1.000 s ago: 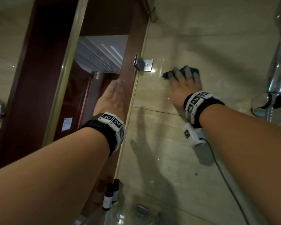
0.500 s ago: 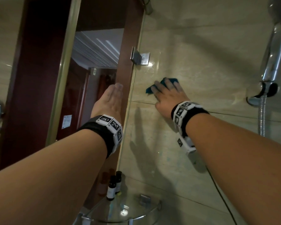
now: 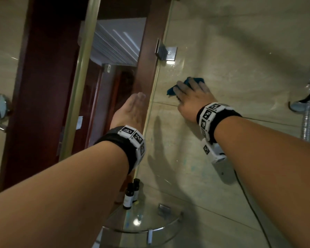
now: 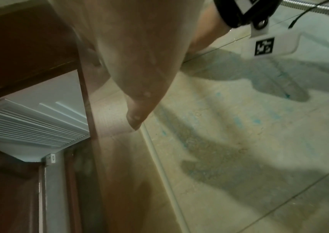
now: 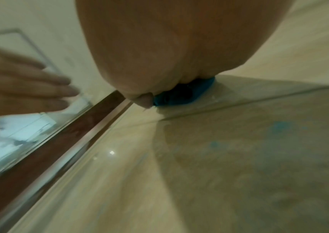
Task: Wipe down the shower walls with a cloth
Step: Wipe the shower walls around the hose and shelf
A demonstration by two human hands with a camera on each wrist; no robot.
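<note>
**Cloth flat against the tile, beside the glass panel**

From the head camera we see our right hand [image 3: 191, 99] spread flat, pressing the blue cloth [image 3: 195, 81] onto the beige shower wall [image 3: 240, 65], just below the metal bracket [image 3: 166, 51]. Our left hand [image 3: 130, 111] lies flat, fingers straight, against the glass panel [image 3: 115, 51], holding nothing. Two small bottles [image 3: 131, 195] stand on a glass corner shelf [image 3: 150, 228] below.

At the left wrist, straight fingers [image 4: 137, 88] lie along the glass edge.

At the right wrist, the cloth [image 5: 181, 94] shows under our palm, on the tile near the corner.
</note>
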